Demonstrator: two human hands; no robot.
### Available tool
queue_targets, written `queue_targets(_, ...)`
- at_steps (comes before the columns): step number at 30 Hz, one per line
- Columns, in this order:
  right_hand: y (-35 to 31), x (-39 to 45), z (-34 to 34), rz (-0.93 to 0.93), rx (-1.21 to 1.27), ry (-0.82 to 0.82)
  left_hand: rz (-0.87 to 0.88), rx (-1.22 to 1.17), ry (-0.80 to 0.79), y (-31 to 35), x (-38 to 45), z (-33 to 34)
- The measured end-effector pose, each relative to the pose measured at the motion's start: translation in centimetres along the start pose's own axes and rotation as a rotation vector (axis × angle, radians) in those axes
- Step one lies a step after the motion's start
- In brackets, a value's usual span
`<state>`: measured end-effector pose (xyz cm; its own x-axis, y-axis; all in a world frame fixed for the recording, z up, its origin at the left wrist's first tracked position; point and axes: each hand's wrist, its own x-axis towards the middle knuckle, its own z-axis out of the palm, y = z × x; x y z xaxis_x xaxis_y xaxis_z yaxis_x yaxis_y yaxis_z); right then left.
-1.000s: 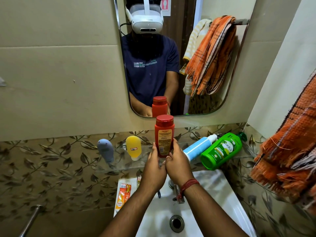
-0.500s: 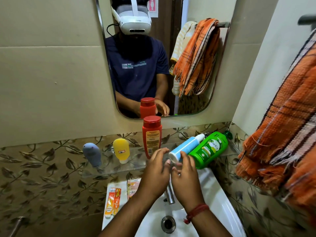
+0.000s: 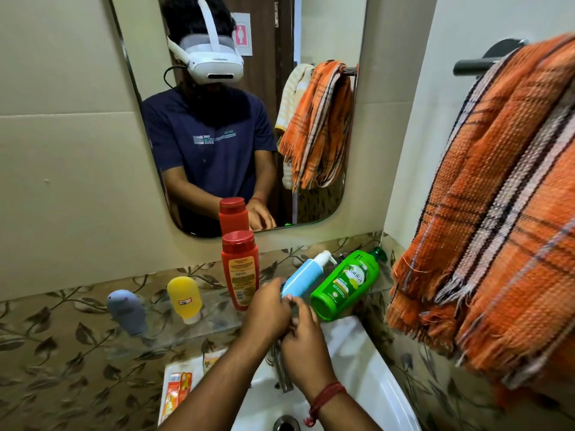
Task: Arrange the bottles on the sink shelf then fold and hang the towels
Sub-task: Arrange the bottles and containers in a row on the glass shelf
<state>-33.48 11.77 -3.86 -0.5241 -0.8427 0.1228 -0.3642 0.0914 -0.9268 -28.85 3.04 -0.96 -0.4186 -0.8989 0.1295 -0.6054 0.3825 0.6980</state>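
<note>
While both hands are held together over the sink (image 3: 367,368), the base of the blue bottle (image 3: 303,276) is met by the left hand (image 3: 267,315), whose fingers are curled against its lower end. Whether a full grasp is made cannot be told. The right hand (image 3: 306,346) is placed just below and beside the left, fingers bent toward the same bottle end; its contact cannot be told either. This bottle is seen lying tilted on the glass shelf (image 3: 174,325), pale blue with a white pump top pointing away from the hands. Just right of the hands, the green bottle (image 3: 347,284) is laid on its side, touching the blue one. Just left of the left hand, the red bottle (image 3: 240,270) is stood upright. Further left, a yellow bottle (image 3: 184,298) and a grey bottle (image 3: 127,312) are stood cap-down. Well right of the hands, an orange checked towel (image 3: 504,213) is hung from a dark rail (image 3: 476,65).
</note>
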Motion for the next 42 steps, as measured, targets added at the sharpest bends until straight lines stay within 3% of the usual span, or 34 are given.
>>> queue_targets(6, 0.2, -1.1, -0.9, -0.066, 0.081, 0.053, 0.009, -0.226, 0.136, 0.1, -2.5, 0.3)
queue_targets(19, -4.5, 6.3, -5.9, -0.149, -0.218, 0.013, 0.105, -0.402, 0.293, 2.7, -1.7, 0.9)
queue_targets(31, -3.7, 9.6, -6.1, -0.087, -0.199, 0.019, 0.017, -0.425, 0.234, 2.4, -0.2, 2.5)
queue_targets(42, -3.9, 11.1, -6.9, -0.134, -0.401, -0.146, -0.044, -0.444, 0.158, 2.4, 0.2, 2.9)
